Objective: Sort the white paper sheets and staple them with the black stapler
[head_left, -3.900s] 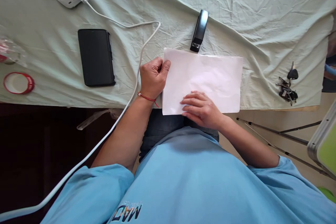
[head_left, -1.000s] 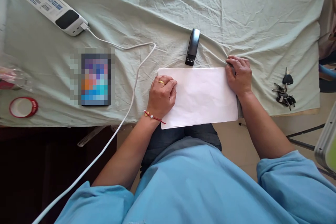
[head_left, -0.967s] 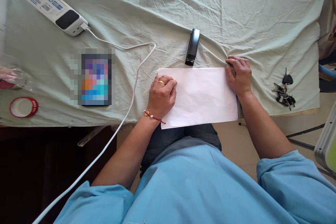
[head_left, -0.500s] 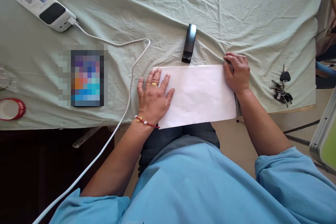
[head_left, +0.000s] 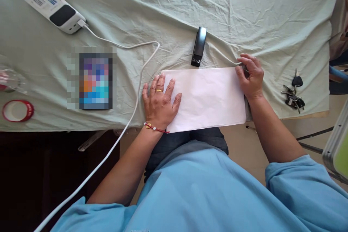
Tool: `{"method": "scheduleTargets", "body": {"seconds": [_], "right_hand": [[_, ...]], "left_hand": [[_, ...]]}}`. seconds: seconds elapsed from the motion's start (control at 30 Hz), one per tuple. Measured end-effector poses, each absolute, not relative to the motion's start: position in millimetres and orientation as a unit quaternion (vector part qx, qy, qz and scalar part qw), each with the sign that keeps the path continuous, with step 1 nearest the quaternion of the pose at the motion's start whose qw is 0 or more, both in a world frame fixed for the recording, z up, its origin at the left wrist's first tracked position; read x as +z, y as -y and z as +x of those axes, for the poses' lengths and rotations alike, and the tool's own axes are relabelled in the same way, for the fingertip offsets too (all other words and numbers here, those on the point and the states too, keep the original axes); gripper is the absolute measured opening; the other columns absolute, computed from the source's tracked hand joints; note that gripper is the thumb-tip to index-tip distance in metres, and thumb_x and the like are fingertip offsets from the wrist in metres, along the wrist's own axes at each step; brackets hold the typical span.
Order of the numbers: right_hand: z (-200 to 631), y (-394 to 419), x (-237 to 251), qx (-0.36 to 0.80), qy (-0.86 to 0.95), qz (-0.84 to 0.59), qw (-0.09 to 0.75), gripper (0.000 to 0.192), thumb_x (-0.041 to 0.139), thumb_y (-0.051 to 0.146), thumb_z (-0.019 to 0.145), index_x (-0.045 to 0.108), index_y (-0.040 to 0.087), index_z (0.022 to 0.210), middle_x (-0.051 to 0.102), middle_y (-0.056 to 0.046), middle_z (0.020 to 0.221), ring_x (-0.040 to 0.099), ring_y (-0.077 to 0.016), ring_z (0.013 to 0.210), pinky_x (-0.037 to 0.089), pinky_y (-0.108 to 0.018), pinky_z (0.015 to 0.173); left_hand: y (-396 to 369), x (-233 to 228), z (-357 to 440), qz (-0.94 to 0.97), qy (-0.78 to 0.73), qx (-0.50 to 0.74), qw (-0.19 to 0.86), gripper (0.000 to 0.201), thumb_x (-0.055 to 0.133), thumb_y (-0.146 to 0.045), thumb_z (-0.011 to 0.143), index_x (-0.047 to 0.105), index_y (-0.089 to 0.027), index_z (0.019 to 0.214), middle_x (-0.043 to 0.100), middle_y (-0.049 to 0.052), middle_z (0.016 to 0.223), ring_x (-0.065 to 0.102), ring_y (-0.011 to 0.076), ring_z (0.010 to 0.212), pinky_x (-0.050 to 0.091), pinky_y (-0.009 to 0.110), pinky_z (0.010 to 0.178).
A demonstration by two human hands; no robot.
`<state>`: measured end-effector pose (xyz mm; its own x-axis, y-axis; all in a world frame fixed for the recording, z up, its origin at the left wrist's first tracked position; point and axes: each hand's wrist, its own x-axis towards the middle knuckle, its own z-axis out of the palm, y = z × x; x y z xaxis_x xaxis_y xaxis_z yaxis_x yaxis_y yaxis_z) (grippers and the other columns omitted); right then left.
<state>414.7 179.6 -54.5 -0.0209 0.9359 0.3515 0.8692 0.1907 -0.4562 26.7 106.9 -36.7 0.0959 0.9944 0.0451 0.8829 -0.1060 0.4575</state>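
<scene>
Left hand (head_left: 160, 102) flat, fingers spread on white paper (head_left: 208, 98), right hand (head_left: 251, 78) fingers curled pinching its far right corner

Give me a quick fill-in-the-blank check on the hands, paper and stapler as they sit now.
1. The left hand lies ____ on the white paper.
2. The right hand is at the paper's ____ end.
3. The black stapler lies just ____ the paper's far edge.
4. The keys lie to the ____ of the right hand.

Missing words: flat; right; beyond; right
</scene>
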Motion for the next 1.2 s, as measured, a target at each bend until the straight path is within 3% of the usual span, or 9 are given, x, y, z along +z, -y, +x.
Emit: {"method": "scheduleTargets", "body": {"seconds": [0.3, 0.5, 1.2], "right_hand": [[408.4, -179.9, -55.3, 0.065, 0.738, -0.622, 0.255, 0.026, 0.067, 0.045, 0.109, 0.083, 0.033, 0.124, 0.083, -0.012, 0.147, 0.074, -0.0392, 0.143, 0.054, -0.07, 0.134], [407.1, -180.5, -54.9, 0.06, 0.73, -0.625, 0.268, 0.019, 0.063, 0.043, 0.11, 0.078, 0.032, 0.111, 0.085, -0.011, 0.136, 0.076, -0.0381, 0.133, 0.056, -0.071, 0.131], [409.8, -183.0, -57.5, 0.071, 0.725, -0.624, 0.282, 0.013, 0.065, 0.041, 0.109, 0.074, 0.031, 0.107, 0.084, -0.013, 0.133, 0.075, -0.0377, 0.131, 0.055, -0.067, 0.128]], "left_hand": [[-108.0, -36.6, 25.7, 0.728, -0.646, 0.172, 0.154, 0.063, 0.063, -0.049, 0.114, 0.075, -0.022, 0.169, 0.054, 0.019, 0.19, 0.048, 0.0418, 0.181, 0.025, 0.068, 0.151], [-108.4, -38.6, 24.9, 0.726, -0.641, 0.185, 0.168, 0.059, 0.07, -0.049, 0.11, 0.077, -0.031, 0.166, 0.057, 0.012, 0.189, 0.047, 0.0385, 0.181, 0.022, 0.068, 0.152], [-110.6, -34.7, 25.5, 0.723, -0.65, 0.154, 0.18, 0.063, 0.068, -0.051, 0.112, 0.073, -0.027, 0.171, 0.053, 0.016, 0.191, 0.043, 0.0411, 0.184, 0.02, 0.069, 0.153]]}}
